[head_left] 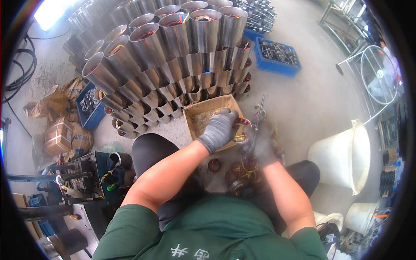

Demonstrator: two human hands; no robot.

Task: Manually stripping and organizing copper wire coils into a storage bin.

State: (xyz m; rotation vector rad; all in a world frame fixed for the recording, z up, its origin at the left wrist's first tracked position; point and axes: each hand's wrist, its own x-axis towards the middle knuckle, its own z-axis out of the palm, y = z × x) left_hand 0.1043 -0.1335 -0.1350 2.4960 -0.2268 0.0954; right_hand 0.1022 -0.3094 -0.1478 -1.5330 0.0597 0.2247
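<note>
My left hand (220, 129), in a grey glove, is closed on the near rim of a small round motor stator (242, 137) with red-brown windings and yellow wire ends. It is held over the right edge of an open cardboard box (195, 126) with thin yellowish scraps inside. My right hand (262, 149), also gloved, is smeared by motion just right of the stator. A long, thin dark metal tool (260, 110) points up and away from it; its exact kind is blurred. Below both hands, several more wound stators (245, 170) lie between my knees, partly hidden.
Stacked shiny metal cylinders (173, 65) with windings inside rise beyond the box. A blue crate (277, 56) of metal parts stands at the far right. A white bucket (340, 156) is beside my right knee. Machinery (93, 173) and a brown carton (59, 136) are on the left.
</note>
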